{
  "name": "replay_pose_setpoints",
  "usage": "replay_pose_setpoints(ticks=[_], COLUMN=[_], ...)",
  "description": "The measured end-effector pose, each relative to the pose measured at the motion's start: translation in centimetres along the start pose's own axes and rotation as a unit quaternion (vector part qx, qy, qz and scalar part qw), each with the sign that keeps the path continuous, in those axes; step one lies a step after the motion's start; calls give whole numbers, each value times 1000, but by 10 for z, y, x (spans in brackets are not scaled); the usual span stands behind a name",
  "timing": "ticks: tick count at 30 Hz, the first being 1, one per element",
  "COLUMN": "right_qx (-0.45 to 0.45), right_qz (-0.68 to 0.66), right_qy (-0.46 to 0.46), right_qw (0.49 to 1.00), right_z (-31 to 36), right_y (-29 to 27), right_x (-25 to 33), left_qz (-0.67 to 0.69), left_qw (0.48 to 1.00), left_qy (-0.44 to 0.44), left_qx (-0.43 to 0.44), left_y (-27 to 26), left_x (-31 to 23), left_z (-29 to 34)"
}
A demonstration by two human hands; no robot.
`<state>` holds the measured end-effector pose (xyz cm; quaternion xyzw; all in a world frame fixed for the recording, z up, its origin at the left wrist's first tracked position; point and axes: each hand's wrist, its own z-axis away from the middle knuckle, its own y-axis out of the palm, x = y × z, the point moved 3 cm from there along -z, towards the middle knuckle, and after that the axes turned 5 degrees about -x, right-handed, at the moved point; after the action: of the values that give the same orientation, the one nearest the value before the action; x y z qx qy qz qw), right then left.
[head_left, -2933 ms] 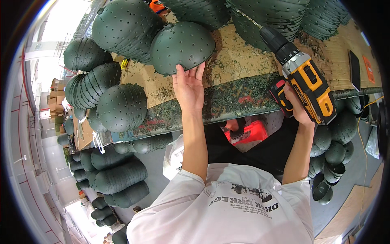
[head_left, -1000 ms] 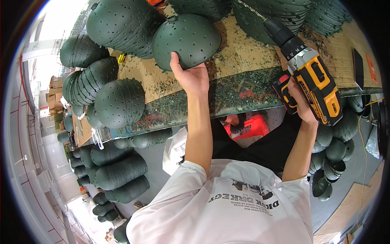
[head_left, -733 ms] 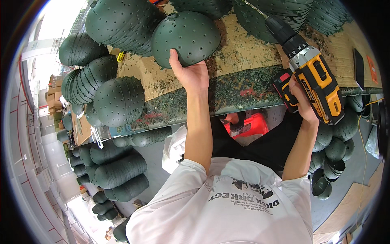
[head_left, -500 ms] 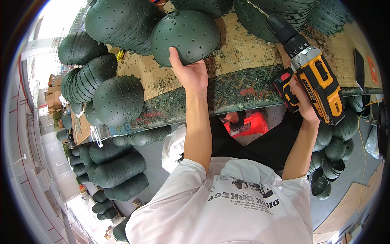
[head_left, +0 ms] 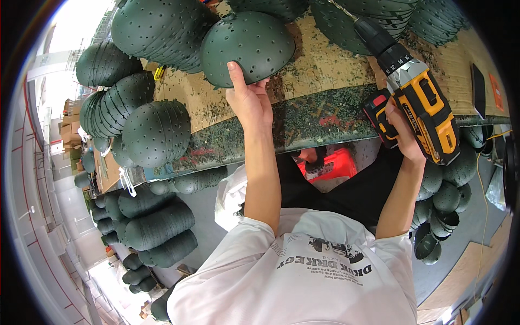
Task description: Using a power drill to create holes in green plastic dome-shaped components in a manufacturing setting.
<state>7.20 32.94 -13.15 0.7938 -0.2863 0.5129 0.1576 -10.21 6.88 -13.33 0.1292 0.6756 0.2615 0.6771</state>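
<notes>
My left hand (head_left: 250,100) grips the near rim of a dark green plastic dome with holes (head_left: 249,46); the thumb lies on its outer face and the other fingers are mostly hidden beneath. The dome is tilted, rounded side up, over the cardboard-covered bench (head_left: 319,70). In my right hand (head_left: 403,127) is a yellow and black cordless drill (head_left: 422,103), its long bit (head_left: 341,10) pointing up and left toward the far side. The bit's tip runs out of view, in front of another stack of green domes (head_left: 374,21).
Nested stacks of green domes (head_left: 157,32) line the bench's far and left sides. Green shavings litter the bench edge (head_left: 314,122). A dark phone (head_left: 478,91) lies at the right. More stacks (head_left: 160,222) stand on the floor at left, and loose domes (head_left: 447,197) at right. A red stool (head_left: 338,165) sits below.
My left hand has shifted slightly, its fingers now more curled under the dome's rim. The dome has barely moved. The drill stays where it was in my right hand.
</notes>
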Motion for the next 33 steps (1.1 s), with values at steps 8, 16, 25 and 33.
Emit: replay_pose_setpoints(ticks=[8, 16, 25, 33], right_qx=[10, 1, 3, 19], right_qz=[-24, -31, -23, 9], right_qy=[4, 27, 18, -17], right_qw=[1000, 999, 1000, 1000], right_z=[1, 3, 2, -1], right_y=[-2, -2, 0, -1], right_x=[-8, -11, -7, 0], left_qz=[-54, -81, -40, -95], left_qw=[998, 996, 997, 992], left_qy=[15, 15, 42, 41], left_qx=[-42, -42, -51, -75], left_y=[-8, -9, -3, -8], left_x=[-4, -4, -5, -7], left_z=[3, 6, 8, 4])
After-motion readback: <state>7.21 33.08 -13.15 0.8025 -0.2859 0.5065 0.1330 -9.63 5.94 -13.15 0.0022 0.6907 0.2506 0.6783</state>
